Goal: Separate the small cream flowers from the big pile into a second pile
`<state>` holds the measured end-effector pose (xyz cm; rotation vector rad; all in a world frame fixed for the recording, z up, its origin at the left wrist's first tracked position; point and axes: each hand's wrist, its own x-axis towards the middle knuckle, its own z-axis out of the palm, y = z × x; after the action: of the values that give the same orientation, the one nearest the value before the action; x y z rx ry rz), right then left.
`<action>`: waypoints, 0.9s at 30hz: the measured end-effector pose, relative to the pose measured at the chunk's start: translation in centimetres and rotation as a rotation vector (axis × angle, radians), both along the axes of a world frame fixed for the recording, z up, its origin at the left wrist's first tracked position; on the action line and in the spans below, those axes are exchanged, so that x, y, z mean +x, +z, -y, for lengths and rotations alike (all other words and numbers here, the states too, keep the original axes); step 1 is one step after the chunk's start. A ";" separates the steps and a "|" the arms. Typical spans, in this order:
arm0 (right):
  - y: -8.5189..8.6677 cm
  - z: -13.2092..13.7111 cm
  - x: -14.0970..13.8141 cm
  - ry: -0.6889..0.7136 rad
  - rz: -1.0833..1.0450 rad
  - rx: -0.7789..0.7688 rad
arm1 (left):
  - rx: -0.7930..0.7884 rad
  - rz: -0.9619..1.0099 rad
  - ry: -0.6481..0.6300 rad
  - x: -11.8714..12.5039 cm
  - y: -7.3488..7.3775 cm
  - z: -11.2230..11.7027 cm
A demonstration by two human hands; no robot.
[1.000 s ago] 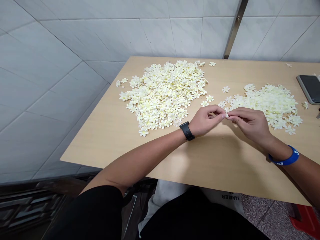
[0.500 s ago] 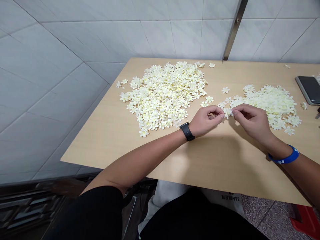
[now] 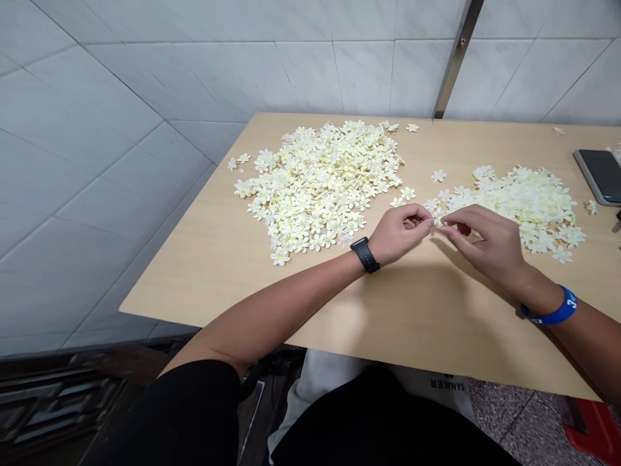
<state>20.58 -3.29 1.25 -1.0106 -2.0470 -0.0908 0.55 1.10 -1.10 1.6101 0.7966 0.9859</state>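
My left hand (image 3: 400,233), with a black watch on the wrist, is curled in a pinch on a small cream fabric flower (image 3: 438,222). My right hand (image 3: 485,243), with a blue wristband, meets it fingertip to fingertip and pinches the same flower. Both hands hover just above the wooden table (image 3: 339,304), between two heaps. A large pile of cream flowers (image 3: 323,181) lies to the left and behind my left hand. A smaller pile (image 3: 528,200) lies behind my right hand.
A dark phone (image 3: 601,175) lies at the table's right edge. Loose single flowers (image 3: 438,175) are scattered between the piles. A tiled wall runs behind and to the left, with a metal strip (image 3: 456,58) rising from the table's back edge.
My right hand has shifted slightly and its fingers have spread a little at the flower. My left hand has stayed in place.
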 end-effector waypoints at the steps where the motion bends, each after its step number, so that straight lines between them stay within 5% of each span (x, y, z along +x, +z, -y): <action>1: -0.1 0.1 -0.2 0.017 0.002 -0.013 | 0.006 0.002 -0.008 0.0 0.0 0.0; 27: -0.5 0.1 0.1 0.084 -0.130 -0.182 | 0.021 0.025 -0.070 -0.1 -0.4 0.2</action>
<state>20.72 -3.40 0.74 -1.0113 -2.0015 0.2034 0.45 0.90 -1.45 1.6295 0.7104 0.9657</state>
